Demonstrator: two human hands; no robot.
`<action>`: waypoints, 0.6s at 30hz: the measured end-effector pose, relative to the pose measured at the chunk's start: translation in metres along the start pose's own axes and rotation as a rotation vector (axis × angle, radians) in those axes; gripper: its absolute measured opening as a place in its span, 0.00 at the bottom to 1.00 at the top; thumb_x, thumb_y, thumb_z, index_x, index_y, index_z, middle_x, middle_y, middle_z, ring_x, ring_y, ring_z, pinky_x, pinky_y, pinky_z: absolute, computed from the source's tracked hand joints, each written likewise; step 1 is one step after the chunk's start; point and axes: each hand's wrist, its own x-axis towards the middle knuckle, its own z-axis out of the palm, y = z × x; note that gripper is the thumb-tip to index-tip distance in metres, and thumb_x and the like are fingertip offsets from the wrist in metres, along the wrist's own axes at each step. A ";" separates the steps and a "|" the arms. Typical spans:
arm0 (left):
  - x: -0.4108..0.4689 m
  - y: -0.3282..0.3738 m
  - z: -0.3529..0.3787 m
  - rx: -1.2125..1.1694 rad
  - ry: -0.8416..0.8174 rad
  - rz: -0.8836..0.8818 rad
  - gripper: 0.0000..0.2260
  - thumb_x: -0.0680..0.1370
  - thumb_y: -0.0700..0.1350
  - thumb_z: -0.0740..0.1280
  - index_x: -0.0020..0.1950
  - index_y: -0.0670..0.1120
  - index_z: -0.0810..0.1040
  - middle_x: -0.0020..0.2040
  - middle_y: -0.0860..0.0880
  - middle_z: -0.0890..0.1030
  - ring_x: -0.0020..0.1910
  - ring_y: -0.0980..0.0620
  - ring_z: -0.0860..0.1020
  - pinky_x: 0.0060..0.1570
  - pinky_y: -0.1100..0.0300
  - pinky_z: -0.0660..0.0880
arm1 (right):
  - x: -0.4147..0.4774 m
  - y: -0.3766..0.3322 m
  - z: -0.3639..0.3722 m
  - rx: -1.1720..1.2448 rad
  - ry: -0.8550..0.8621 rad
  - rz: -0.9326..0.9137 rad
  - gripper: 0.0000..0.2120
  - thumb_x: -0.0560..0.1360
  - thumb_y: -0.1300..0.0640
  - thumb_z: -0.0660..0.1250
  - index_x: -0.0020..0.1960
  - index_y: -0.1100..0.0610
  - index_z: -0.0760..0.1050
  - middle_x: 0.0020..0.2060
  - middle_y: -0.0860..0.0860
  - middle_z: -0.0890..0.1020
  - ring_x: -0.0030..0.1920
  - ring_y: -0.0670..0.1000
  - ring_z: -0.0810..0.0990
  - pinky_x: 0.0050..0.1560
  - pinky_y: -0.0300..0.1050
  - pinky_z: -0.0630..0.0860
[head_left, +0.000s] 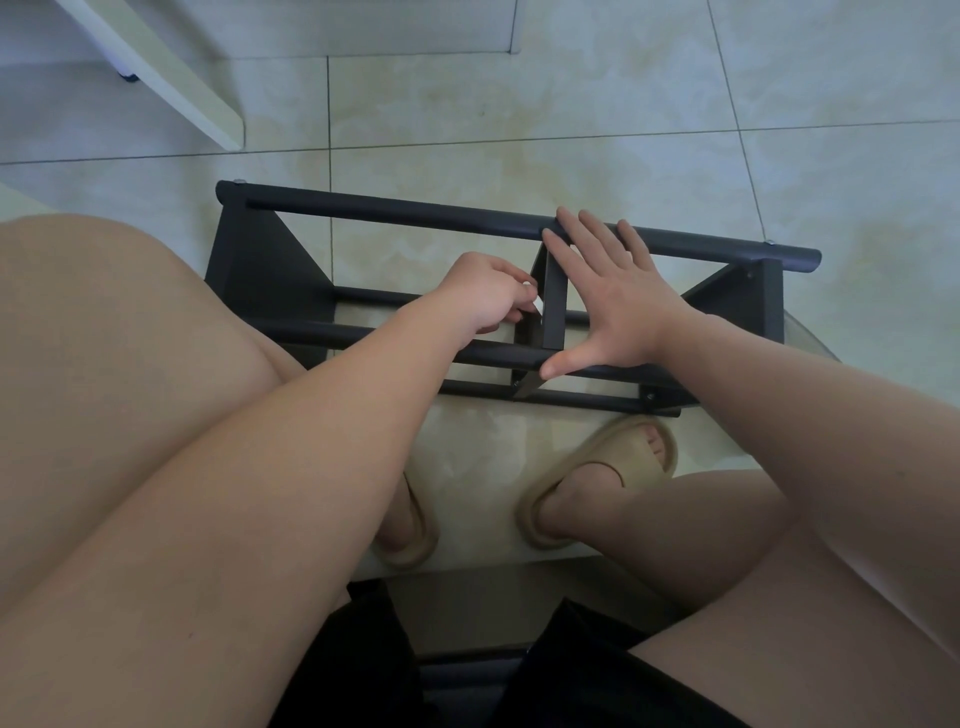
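My right hand (618, 306), fingers spread flat, steadies the black rack (415, 212); my left hand (483, 296) pinches a small white piece (538, 305), probably seated next.

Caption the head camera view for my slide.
Right hand rests on a rack while left hand pinches a white piece at its middle strut.

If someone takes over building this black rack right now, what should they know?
Left hand: fingers curled, pinching a small white piece against the middle brace; too small to tell what it is.
Right hand: open and flat, fingers on the far bar, thumb on the near bar, steadying the rack on the floor.
Done: end panels and bars look joined.
Left: probably fastening the middle brace.
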 end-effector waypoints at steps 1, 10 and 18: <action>0.000 0.000 0.000 0.002 -0.008 -0.003 0.04 0.79 0.44 0.69 0.45 0.52 0.81 0.38 0.54 0.85 0.40 0.58 0.82 0.39 0.63 0.75 | 0.000 0.000 0.000 -0.001 0.000 0.000 0.70 0.55 0.12 0.51 0.83 0.54 0.39 0.82 0.53 0.38 0.81 0.54 0.36 0.79 0.60 0.36; 0.004 -0.001 0.000 -0.013 -0.032 -0.065 0.01 0.79 0.45 0.70 0.48 0.51 0.81 0.36 0.56 0.86 0.43 0.58 0.84 0.51 0.58 0.79 | 0.000 0.000 0.001 0.001 -0.002 -0.002 0.70 0.56 0.12 0.51 0.83 0.54 0.39 0.82 0.53 0.37 0.81 0.55 0.36 0.79 0.61 0.37; 0.003 0.002 0.001 0.007 -0.067 -0.148 0.04 0.80 0.46 0.68 0.49 0.47 0.80 0.36 0.54 0.86 0.45 0.55 0.83 0.56 0.54 0.79 | -0.001 -0.001 0.000 0.001 -0.002 -0.001 0.69 0.56 0.13 0.54 0.83 0.54 0.38 0.82 0.53 0.37 0.81 0.55 0.35 0.79 0.60 0.36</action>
